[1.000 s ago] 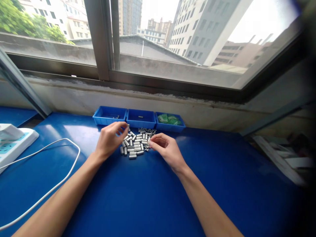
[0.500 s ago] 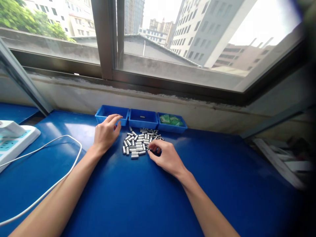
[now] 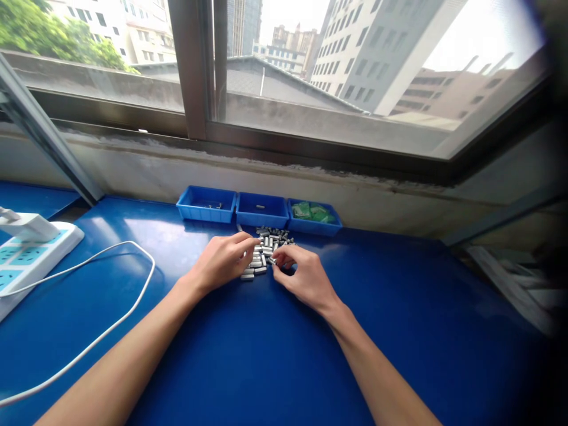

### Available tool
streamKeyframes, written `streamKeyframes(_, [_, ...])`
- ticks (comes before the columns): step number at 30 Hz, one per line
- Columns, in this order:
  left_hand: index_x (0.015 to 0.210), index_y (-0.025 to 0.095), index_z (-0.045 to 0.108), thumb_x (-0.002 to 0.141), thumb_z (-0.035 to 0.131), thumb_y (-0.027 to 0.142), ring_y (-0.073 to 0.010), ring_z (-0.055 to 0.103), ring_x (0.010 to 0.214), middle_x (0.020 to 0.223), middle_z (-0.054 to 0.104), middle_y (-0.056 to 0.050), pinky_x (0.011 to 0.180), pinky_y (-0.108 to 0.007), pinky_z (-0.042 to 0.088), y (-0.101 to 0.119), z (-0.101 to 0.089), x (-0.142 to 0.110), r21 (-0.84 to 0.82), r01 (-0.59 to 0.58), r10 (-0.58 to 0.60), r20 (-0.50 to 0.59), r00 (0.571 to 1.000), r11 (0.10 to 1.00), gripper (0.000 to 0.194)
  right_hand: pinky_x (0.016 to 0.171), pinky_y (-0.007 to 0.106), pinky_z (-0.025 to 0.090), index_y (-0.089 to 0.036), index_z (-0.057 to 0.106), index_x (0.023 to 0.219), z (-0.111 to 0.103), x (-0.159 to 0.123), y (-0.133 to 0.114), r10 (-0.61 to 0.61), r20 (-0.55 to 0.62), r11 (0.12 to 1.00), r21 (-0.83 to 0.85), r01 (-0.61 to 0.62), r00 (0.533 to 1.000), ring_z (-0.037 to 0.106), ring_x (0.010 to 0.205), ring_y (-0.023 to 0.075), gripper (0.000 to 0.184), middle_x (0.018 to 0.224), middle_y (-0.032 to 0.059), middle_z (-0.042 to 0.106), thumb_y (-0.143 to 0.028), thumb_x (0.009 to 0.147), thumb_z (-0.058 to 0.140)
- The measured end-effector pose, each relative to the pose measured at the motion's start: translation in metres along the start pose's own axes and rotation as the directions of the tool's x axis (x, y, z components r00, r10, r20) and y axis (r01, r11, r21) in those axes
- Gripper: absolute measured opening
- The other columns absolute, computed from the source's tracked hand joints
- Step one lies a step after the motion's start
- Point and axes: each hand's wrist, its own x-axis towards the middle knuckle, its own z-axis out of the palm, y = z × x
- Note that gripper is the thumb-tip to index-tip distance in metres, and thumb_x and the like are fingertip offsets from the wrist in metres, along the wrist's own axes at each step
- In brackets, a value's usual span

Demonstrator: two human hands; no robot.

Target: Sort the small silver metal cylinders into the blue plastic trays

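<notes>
A heap of small silver metal pieces lies on the blue table in front of three blue bins. My left hand rests over the heap's left side, fingers curled down onto the pieces. My right hand sits at the heap's right edge, thumb and forefinger pinched on a small piece. The left bin and middle bin each hold a few small parts. The right bin holds green items.
A white power strip lies at the left edge, and its white cable loops across the table. A window sill and wall run behind the bins. Grey clutter sits off the table at the right.
My left hand came back from the left bin to the heap and covers its left part. My right hand stayed at the heap's right edge, pinching. The view shifted slightly.
</notes>
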Motion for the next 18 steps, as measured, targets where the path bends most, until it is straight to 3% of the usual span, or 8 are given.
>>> streamKeyframes(8, [0.113, 0.019, 0.068, 0.09, 0.052, 0.01, -0.0191, 0.072, 0.088, 0.104, 0.073, -0.007, 0.075, -0.027, 0.056, 0.004, 0.002, 0.0, -0.08, 0.06, -0.06, 0.004, 0.998, 0.995, 0.03, 0.073, 0.035, 0.052, -0.024, 0.068, 0.093, 0.001, 0.0, 0.007, -0.008, -0.024, 0.999, 0.046, 0.009, 1.0, 0.065, 0.074, 0.0205, 0.013, 0.082, 0.0023, 0.069, -0.021, 0.081, 0.062])
streamKeyframes(11, [0.114, 0.02, 0.068, 0.09, 0.053, 0.012, -0.0191, 0.072, 0.088, 0.104, 0.073, -0.008, 0.077, -0.028, 0.056, 0.008, 0.002, -0.002, -0.168, 0.08, -0.084, -0.02, 0.996, 0.983, 0.03, 0.074, 0.038, 0.054, -0.024, 0.069, 0.091, 0.0, 0.002, 0.007, 0.055, -0.074, 0.984, 0.171, -0.041, 0.996, 0.066, 0.073, 0.0217, 0.013, 0.083, 0.0034, 0.071, -0.026, 0.078, 0.07])
streamKeyframes(14, [0.117, 0.021, 0.067, 0.089, 0.055, 0.015, -0.0183, 0.071, 0.085, 0.104, 0.073, -0.008, 0.077, -0.028, 0.056, 0.015, -0.002, -0.002, -0.272, 0.082, -0.092, -0.026, 0.995, 0.959, 0.031, 0.075, 0.038, 0.056, -0.023, 0.068, 0.092, 0.0, 0.004, 0.003, 0.203, -0.044, 0.878, 0.45, -0.162, 0.978, 0.068, 0.075, 0.0225, 0.025, 0.081, 0.004, 0.071, -0.033, 0.073, 0.079])
streamKeyframes(18, [0.116, 0.02, 0.068, 0.088, 0.06, 0.017, -0.0162, 0.069, 0.08, 0.099, 0.073, -0.007, 0.075, -0.027, 0.056, 0.025, -0.005, 0.0, -0.419, 0.063, -0.076, -0.014, 0.997, 0.906, 0.03, 0.075, 0.037, 0.057, -0.023, 0.063, 0.1, 0.005, 0.007, -0.002, 0.317, 0.073, 0.629, 0.73, -0.268, 0.946, 0.068, 0.075, 0.021, 0.044, 0.079, 0.0026, 0.07, -0.037, 0.065, 0.087])
